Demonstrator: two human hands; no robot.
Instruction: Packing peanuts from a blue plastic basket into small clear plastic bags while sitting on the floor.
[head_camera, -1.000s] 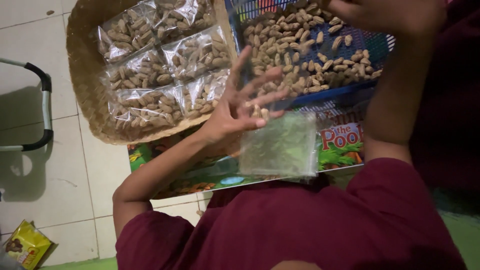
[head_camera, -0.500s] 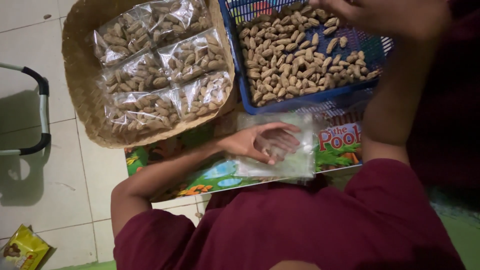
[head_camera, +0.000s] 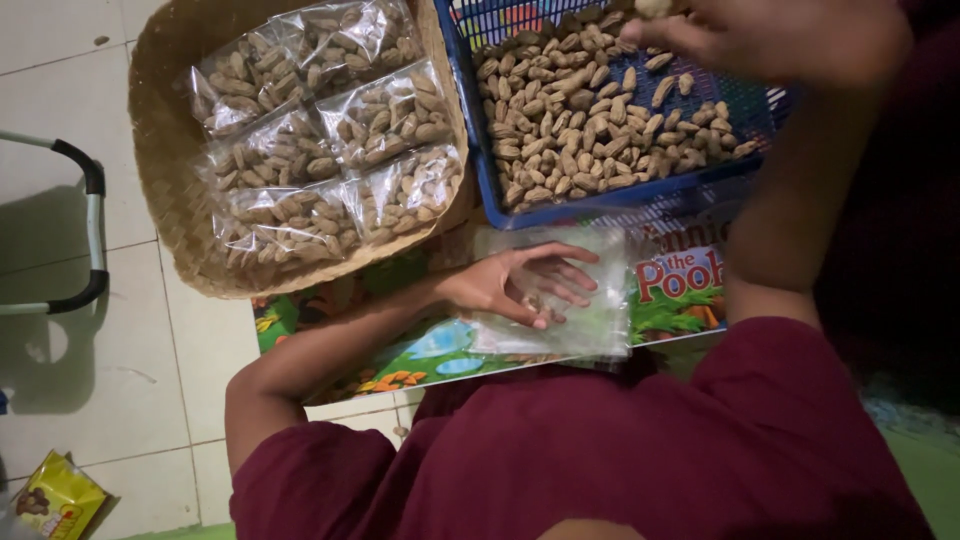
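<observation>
My left hand (head_camera: 520, 285) lies low over a small stack of clear plastic bags (head_camera: 600, 320) on a colourful picture mat (head_camera: 400, 350), fingers curled onto the top bag and gripping it. My right hand (head_camera: 770, 40) hovers over the blue plastic basket (head_camera: 600, 205) full of unshelled peanuts (head_camera: 580, 120). Its fingers are pinched on a few peanuts (head_camera: 655, 8) at the top edge of the view. My dark red shirt fills the bottom of the picture.
A round woven tray (head_camera: 170, 200) at the upper left holds several sealed clear bags of peanuts (head_camera: 320, 150). A metal frame with a black grip (head_camera: 95, 230) stands on the white tiled floor at left. A yellow packet (head_camera: 55, 495) lies at the bottom left.
My left hand, which held a clear bag raised near the woven tray, has come down onto the stack of bags on the mat. My right hand stays over the peanut basket.
</observation>
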